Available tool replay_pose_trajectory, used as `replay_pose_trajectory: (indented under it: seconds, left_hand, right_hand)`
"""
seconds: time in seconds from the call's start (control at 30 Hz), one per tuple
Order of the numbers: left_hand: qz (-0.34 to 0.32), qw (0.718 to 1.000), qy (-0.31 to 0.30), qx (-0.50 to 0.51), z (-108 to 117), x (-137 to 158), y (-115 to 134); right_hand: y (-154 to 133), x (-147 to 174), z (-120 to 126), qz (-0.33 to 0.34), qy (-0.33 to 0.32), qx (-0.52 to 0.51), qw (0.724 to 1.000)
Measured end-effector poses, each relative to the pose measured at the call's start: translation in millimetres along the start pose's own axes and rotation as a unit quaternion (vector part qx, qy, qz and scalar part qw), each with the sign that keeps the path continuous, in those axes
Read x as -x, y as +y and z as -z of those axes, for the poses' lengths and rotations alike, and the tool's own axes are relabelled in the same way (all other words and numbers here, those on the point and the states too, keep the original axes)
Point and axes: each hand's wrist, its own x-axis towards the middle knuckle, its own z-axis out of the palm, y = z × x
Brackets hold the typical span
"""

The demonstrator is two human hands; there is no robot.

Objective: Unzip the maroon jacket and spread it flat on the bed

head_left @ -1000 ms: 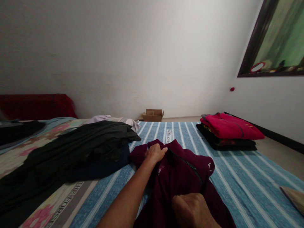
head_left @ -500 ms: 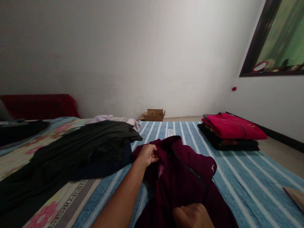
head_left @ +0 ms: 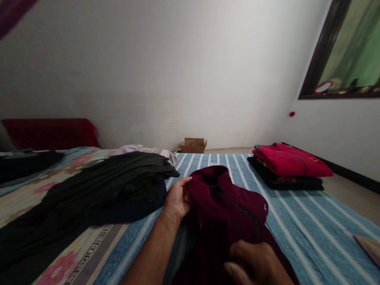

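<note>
From the maroon jacket [head_left: 216, 215], striped sheet [head_left: 244, 178] runs free toward one o'clock; dark clothes [head_left: 118, 184] block nine, a folded stack [head_left: 289, 164] blocks two!

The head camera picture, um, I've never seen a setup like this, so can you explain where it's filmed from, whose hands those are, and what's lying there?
Sure. There's no robot here. A person wears a camera on their head, looking forward and down, so you see roughly what they see. The bare hands are the wearer's own.

Both are at a maroon zip-front top. The left hand is at its edge beside the collar; the right hand is over its lower front. Some fingers are hidden, so I can't tell how firmly either grips.

The top lies on a blue striped sheet. To the left are dark clothes, spread loosely; to the right is a folded stack, pinkish-red on top and black below. A cardboard box sits beyond, near the wall.
</note>
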Motion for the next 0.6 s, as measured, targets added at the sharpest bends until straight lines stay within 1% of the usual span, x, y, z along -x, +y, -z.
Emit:
replay_pose_trajectory:
  seconds: [0.07,0.1,0.17,0.2,0.27,0.3,0.33,0.4,0.5,0.6]
  left_hand:
    - [-0.014,1.0,-0.005,0.007,-1.8,5.8,-0.2]
    - [-0.019,1.0,-0.008,0.008,-2.9,8.8,-1.0]
    - [-0.024,1.0,-0.014,0.008,-5.5,15.0,-3.4]
    - [-0.024,1.0,-0.018,0.005,-7.0,18.1,-4.8]
    - [-0.03,0.999,-0.034,-0.009,-9.2,23.8,-7.5]
    - [-0.037,0.998,-0.045,-0.021,-9.5,26.4,-8.5]
    - [-0.045,0.997,-0.059,-0.037,-8.9,28.7,-9.2]
    - [-0.057,0.991,-0.093,-0.072,-4.5,32.2,-9.4]
    - [-0.06,0.985,-0.13,-0.097,8.8,34.3,-7.8]
    - [-0.062,0.987,-0.128,-0.077,23.8,32.7,-7.3]
  right_hand:
    - [-1.7,-19.6,24.8,-0.073,0.079,-0.022,0.994]
    - [-0.1,-33.6,35.8,-0.108,0.123,-0.014,0.986]
    - [8.4,-68.3,51.7,-0.178,0.177,0.042,0.967]
    - [15.1,-87.4,56.1,-0.209,0.183,0.072,0.958]
    - [31.2,-124.2,57.8,-0.256,0.154,0.09,0.95]
    - [39.8,-139.7,55.7,-0.27,0.13,0.066,0.952]
    - [47.9,-152.3,52.5,-0.278,0.101,0.012,0.955]
    - [61.9,-166.8,44.6,-0.288,0.045,-0.085,0.953]
    - [75.5,-164.7,36.5,-0.29,-0.001,-0.188,0.938]
    - [83.4,-147.4,35.3,-0.295,-0.027,-0.296,0.908]
